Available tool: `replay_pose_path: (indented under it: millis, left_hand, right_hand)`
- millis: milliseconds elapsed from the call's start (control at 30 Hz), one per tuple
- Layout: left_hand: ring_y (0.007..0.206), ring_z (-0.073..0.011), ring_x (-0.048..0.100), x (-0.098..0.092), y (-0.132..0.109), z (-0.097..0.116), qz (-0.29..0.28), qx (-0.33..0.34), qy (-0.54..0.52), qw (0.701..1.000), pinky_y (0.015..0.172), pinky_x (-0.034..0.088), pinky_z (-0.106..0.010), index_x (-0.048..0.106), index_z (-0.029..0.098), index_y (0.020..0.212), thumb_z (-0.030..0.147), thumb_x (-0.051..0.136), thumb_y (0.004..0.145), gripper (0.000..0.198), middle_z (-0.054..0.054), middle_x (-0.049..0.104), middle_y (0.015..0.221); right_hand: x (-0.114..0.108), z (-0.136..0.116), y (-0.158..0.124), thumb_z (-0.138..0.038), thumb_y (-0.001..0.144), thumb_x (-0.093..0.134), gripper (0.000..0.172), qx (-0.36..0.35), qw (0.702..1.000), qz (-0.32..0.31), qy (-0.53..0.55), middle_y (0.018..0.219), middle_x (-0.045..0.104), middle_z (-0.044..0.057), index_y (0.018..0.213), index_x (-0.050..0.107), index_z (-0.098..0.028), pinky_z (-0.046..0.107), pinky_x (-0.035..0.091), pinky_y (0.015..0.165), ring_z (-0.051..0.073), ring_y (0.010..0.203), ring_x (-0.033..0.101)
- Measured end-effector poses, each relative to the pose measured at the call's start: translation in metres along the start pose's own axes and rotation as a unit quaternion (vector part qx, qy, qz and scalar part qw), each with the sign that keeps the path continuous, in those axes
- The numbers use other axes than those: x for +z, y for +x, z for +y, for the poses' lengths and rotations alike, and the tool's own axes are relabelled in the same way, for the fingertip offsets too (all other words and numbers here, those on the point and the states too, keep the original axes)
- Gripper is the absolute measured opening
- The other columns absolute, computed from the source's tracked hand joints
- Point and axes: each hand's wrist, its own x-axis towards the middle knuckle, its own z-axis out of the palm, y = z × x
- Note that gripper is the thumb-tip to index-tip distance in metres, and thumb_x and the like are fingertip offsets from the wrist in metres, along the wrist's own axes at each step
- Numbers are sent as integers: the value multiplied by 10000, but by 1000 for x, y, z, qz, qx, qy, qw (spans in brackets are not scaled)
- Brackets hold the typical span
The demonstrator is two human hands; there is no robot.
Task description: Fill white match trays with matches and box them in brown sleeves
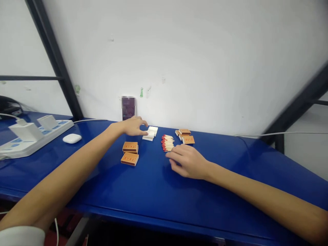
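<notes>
My left hand (pixel 135 126) reaches to the back of the desk, thumb and fingers apart, at the white matchbox trays (pixel 151 132); whether it touches them I cannot tell. Just in front of a pile of red-tipped matches (pixel 167 142) is my right hand (pixel 187 160), its fingers loosely curled, and what lies between them, if anything, is hidden. Orange matchboxes (pixel 130 158) are stacked below my left hand. Another group of orange matchbox pieces (pixel 188 139) sits behind my right hand, some leaning on one another.
A phone (pixel 128 109) leans against the white wall at the back. To the left are a white earphone case (pixel 72 138) and a power strip (pixel 64 125) with chargers plugged in. Dark metal bars (pixel 57 58) slant up on both sides of the blue desk (pixel 143 194).
</notes>
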Motion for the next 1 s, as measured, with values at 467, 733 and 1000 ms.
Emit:
replay_pose_path:
  millis: [467,733,1000]
  left_hand:
    - [1177,-377,470,5,36,7,-67,20,69,995,930,413,-457,641,183,1226,690,580,732,711,-178,634,1209]
    - [863,-230,617,-13,18,43,-45,65,-20,997,701,429,-293,648,151,1102,654,541,805,594,-117,684,1058]
    - [732,-192,612,2,-60,124,-16,242,-22,970,655,410,-288,677,183,899,473,637,849,297,-30,664,810]
  right_hand:
    - [6,15,-15,-118,873,482,139,137,986,32,92,776,631,43,882,599,-191,294,454,678,174,694,563]
    - [7,17,-15,-120,865,498,136,170,979,31,111,820,633,53,903,607,-192,322,458,714,195,749,569]
    - [10,19,-16,-110,846,513,163,203,969,11,140,895,624,62,948,609,-195,338,458,750,215,844,573]
